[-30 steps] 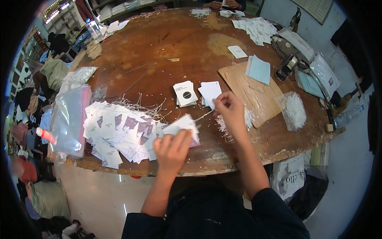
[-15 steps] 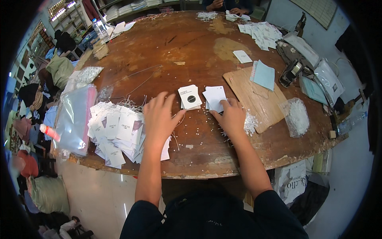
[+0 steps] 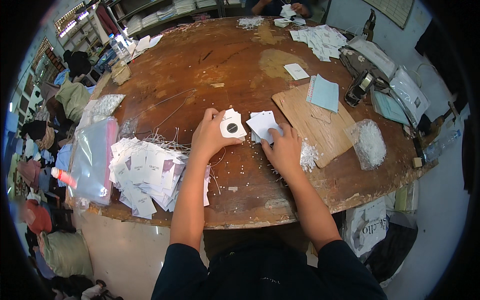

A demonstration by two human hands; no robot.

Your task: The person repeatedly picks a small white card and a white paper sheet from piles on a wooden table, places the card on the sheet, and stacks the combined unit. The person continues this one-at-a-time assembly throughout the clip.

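Note:
My left hand [image 3: 208, 134] closes around the left side of a small stack of white tags with a black round mark [image 3: 231, 126], fingers at its far left corner and thumb along its near edge. Just to the right lies a second stack of plain white tags [image 3: 262, 123]. My right hand [image 3: 284, 148] has curled fingers on that stack's near right corner, with the thumb at its near edge. By my left forearm is a heap of printed white tags with strings [image 3: 145, 172]. White plastic pieces [image 3: 309, 156] lie beside my right hand.
A wooden board [image 3: 310, 120] carries a light blue notebook [image 3: 323, 93]. To its right rests a clear bag of white pieces [image 3: 369, 143]. Clear plastic sleeves [image 3: 92, 162] lie at the left edge. Small white beads dot the wooden table [image 3: 175, 70]. Another person's hands [image 3: 299, 9] hold tags at the far side.
My left hand has moved in from beside the marked stack and now grips it. My right hand stays at the plain stack, its fingers slightly further over it. The view has shifted a little.

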